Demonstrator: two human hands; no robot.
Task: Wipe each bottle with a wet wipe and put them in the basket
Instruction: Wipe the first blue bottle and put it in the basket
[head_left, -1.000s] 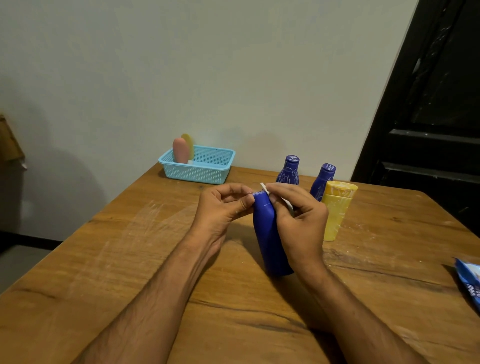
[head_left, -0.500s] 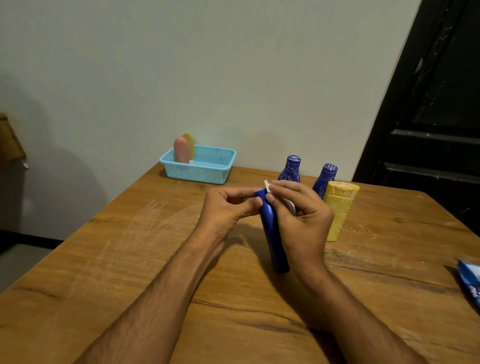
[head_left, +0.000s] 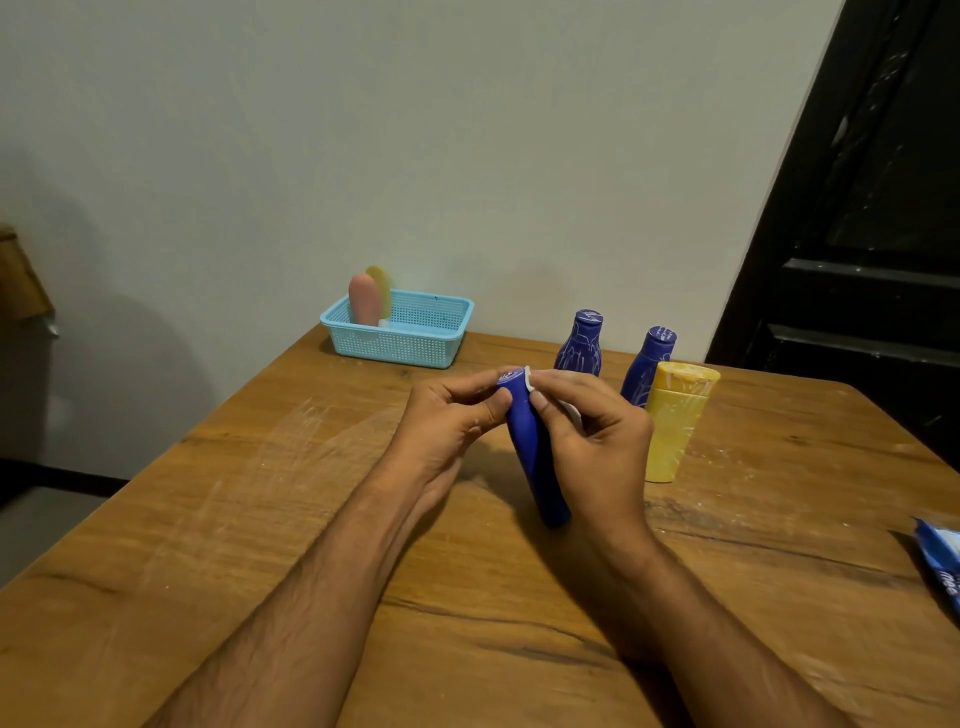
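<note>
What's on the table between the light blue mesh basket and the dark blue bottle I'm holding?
Nothing: the head view shows bare wooden table between the light blue mesh basket and the dark blue bottle.

At the middle of the surface (head_left: 260, 519), central bottle (head_left: 537, 467), base down, top leaning toward 11 o'clock. Left grip (head_left: 447, 426) on its top from 9 o'clock, right grip (head_left: 597, 447) from 3 o'clock, with a wipe (head_left: 530, 376) pinched against the cap. At 11 o'clock, by the far edge, a basket (head_left: 410, 345), with two bottles (head_left: 363, 306) upright in its left end. At 1 o'clock, rear bottle (head_left: 582, 343) standing behind the right grip. Farther toward 2 o'clock, second rear bottle (head_left: 649, 364), and just before it, nearer bottle (head_left: 675, 426), beside the right grip. At 4 o'clock, on the right edge, a packet (head_left: 940, 561), well apart from the rest.
</note>
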